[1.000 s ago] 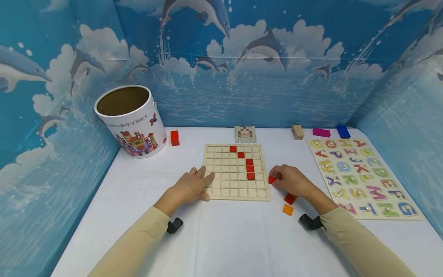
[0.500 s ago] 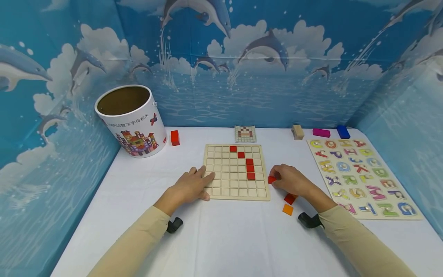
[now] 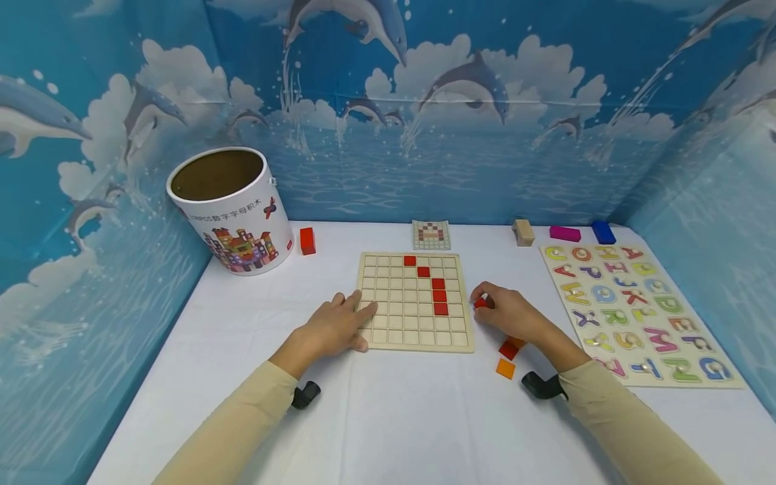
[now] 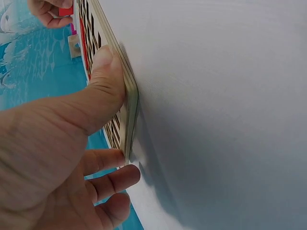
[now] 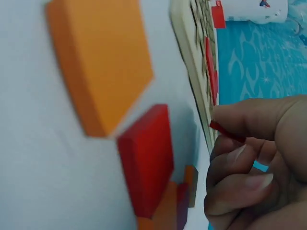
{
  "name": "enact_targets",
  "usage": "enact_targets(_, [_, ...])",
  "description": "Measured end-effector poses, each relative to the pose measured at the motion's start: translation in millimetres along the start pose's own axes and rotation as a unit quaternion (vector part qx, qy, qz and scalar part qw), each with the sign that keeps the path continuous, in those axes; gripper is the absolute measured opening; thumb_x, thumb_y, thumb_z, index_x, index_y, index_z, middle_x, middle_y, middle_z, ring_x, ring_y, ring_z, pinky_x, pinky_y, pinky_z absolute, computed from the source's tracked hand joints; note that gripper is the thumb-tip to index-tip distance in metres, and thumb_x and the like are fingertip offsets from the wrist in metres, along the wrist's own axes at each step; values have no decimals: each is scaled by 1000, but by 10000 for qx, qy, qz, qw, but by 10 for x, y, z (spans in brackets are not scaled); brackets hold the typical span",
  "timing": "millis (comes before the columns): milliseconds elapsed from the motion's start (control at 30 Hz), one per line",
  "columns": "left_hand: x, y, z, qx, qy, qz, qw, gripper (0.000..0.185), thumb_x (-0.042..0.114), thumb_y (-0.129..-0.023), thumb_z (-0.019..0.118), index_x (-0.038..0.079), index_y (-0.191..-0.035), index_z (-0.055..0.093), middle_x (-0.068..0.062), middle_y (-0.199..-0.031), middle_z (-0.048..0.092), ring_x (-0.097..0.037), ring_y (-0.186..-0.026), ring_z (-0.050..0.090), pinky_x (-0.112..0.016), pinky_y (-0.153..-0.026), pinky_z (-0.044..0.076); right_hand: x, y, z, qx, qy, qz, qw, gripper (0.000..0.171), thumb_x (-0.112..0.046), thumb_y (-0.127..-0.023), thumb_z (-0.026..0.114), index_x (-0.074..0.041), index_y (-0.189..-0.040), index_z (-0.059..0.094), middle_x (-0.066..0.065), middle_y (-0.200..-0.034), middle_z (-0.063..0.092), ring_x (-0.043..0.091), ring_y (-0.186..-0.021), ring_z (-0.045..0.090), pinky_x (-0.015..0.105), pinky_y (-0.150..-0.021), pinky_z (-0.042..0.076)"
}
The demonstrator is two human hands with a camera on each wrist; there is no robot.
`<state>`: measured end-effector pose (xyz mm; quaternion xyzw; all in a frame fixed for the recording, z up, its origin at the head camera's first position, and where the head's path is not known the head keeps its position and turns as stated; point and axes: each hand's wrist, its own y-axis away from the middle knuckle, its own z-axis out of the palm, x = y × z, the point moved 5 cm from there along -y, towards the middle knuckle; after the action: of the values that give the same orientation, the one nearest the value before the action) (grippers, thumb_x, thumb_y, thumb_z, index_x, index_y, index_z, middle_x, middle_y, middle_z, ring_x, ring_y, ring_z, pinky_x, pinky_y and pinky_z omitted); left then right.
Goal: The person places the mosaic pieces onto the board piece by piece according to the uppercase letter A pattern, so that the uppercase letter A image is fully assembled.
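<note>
A square wooden grid board (image 3: 395, 338) lies mid-table, with red tiles (image 3: 439, 296) set in its upper right cells. My left hand (image 3: 333, 327) rests at the board's front left corner. In the left wrist view its thumb (image 4: 104, 72) lies over the front edge, and its loosely bent fingers are at the left edge. Just right of the board, my right hand (image 3: 512, 315) pinches a small red tile (image 3: 481, 303) between thumb and fingers; the right wrist view shows this tile (image 5: 225, 132) edge-on. Below that hand lie a red tile (image 3: 508, 349) and an orange tile (image 3: 505, 368).
A small pattern card (image 3: 431, 235) lies behind the board. At back left stands a white bucket (image 3: 254, 236) beside a red block (image 3: 307, 241). Natural wood (image 3: 523, 232), magenta (image 3: 565, 234) and blue (image 3: 603, 232) blocks line the back right, near an alphabet puzzle board (image 3: 715, 377).
My right hand has lifted slightly and drawn back a little from the board's right edge, and the red tile has moved up with it. The left hand has stayed in place.
</note>
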<state>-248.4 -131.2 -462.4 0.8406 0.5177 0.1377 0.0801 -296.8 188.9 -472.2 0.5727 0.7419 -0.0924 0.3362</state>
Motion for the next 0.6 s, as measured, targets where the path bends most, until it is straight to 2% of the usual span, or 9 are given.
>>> enact_targets(100, [0, -6, -1, -3, -14, -14, 10000, 85, 47, -86, 74, 23, -159, 38, -19, -165, 29, -37, -137, 38, -50, -107, 40, -8, -58, -82, 176, -234, -67, 9995, 32, -20, -100, 65, -10, -129, 56, 13, -96, 56, 24, -73, 54, 33, -60, 48])
enact_targets(167, [-4, -2, -7, -18, 6, -29, 10000, 85, 47, -86, 74, 23, -159, 38, -19, -165, 29, -37, -138, 38, -50, -107, 40, -43, -128, -136, 297, -421, -90, 9986, 34, -21, -100, 66, -9, -131, 56, 13, -101, 56, 25, -77, 55, 33, -61, 48])
enact_targets(300, [-3, 6, -9, -27, 11, -12, 10000, 85, 47, -86, 74, 22, -159, 38, -20, -164, 29, -37, -138, 38, -50, -106, 40, -188, -332, -189, 379, -1061, -64, 9936, 37, -21, -100, 67, -8, -132, 57, 13, -102, 54, 27, -82, 52, 33, -62, 45])
enact_targets(467, [1, 14, -15, -39, -39, -25, 10000, 85, 47, -87, 74, 22, -159, 38, -19, -164, 30, -36, -138, 39, -50, -107, 40, -480, -619, -143, 23, -1965, 70, 9805, 38, -20, -100, 67, -9, -135, 56, 11, -93, 54, 34, -75, 51, 36, -62, 41])
enact_targets(600, [13, 4, -14, -53, -18, -12, 10000, 85, 47, -87, 75, 22, -160, 38, -19, -164, 30, -35, -138, 38, -49, -107, 40, -688, -835, -17, -175, -2356, 28, 9717, 39, -15, -100, 66, -8, -136, 54, 14, -89, 59, 31, -73, 52, 37, -63, 42])
